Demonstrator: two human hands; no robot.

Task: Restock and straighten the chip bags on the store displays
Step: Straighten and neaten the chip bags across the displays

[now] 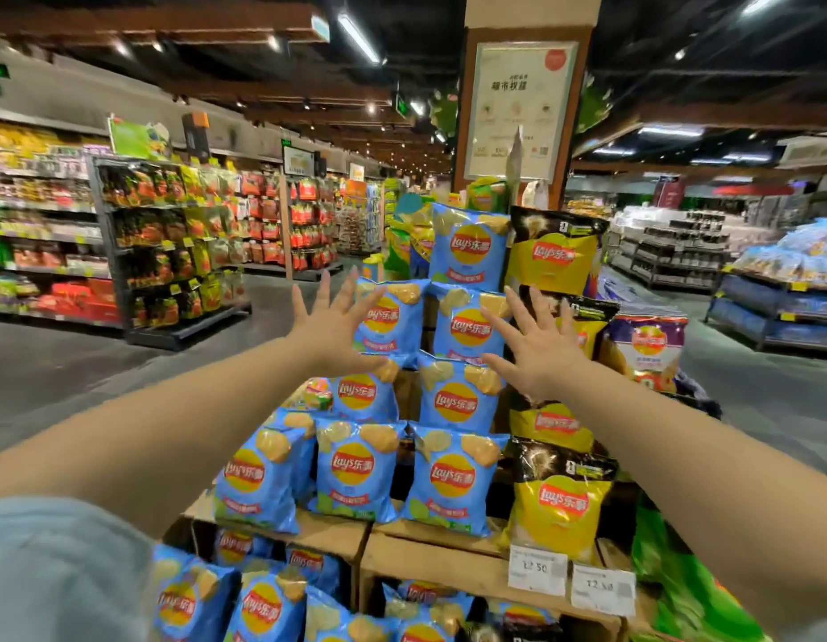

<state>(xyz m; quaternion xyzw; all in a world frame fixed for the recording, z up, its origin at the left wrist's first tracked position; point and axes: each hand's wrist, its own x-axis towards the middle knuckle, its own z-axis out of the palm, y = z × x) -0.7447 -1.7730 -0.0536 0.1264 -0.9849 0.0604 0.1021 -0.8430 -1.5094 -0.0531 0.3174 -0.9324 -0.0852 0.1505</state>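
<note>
Blue chip bags (458, 400) stand stacked in tiers on a wooden stepped display (430, 563). Yellow-and-black chip bags (557, 498) fill the column to their right, and a purple-and-white bag (645, 349) sits further right. My left hand (333, 324) is raised with fingers spread straight, in front of a blue bag (393, 317) in the upper left of the stack. At the same height my right hand (537, 340) is spread flat between a blue bag (467, 324) and a yellow-and-black bag. Neither hand holds anything; whether they touch the bags I cannot tell.
Two white price tags (571, 579) hang on the display's front edge. A pillar with a framed poster (518, 108) rises behind the stack. Snack shelves (170, 243) line the left aisle, low blue displays (782, 289) stand at right, and grey floor (55, 363) lies between.
</note>
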